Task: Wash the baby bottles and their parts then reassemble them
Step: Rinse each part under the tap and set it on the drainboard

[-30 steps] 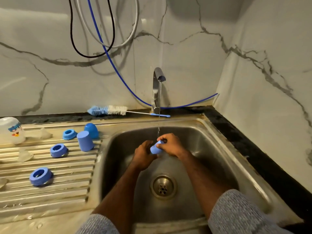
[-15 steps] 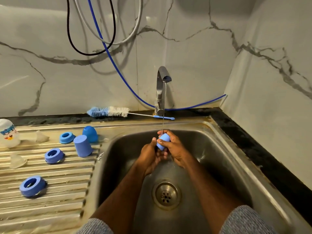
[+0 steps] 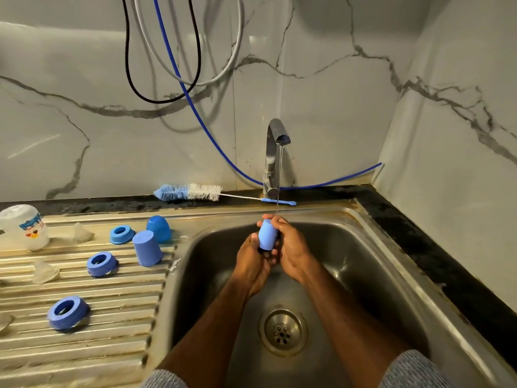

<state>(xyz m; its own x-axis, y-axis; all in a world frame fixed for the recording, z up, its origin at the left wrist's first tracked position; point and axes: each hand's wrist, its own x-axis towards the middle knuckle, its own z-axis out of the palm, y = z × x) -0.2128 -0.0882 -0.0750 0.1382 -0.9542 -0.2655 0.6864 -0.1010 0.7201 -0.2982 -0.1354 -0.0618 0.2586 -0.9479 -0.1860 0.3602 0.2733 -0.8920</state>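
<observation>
Stainless steel sink basin (image 3: 377, 264) with ribbed steel drainboard (image 3: 84, 343) on its left; chrome tap (image 3: 275, 152) running a thin stream. Both hands over the basin: left hand (image 3: 250, 264) and right hand (image 3: 293, 253) each curl their fingers round one light-blue cylindrical plastic cap (image 3: 268, 234), held right under the stream. Judged mid-wash: parts lie separated, nothing reassembled. On the drainboard: one white printed plastic bottle (image 3: 23, 226) on its side, two more blue caps (image 3: 147, 252), three blue screw rings (image 3: 68, 312), at least two clear silicone teats (image 3: 44, 271). One blue-and-white bristle bottle brush (image 3: 190, 191) by the wall.
</observation>
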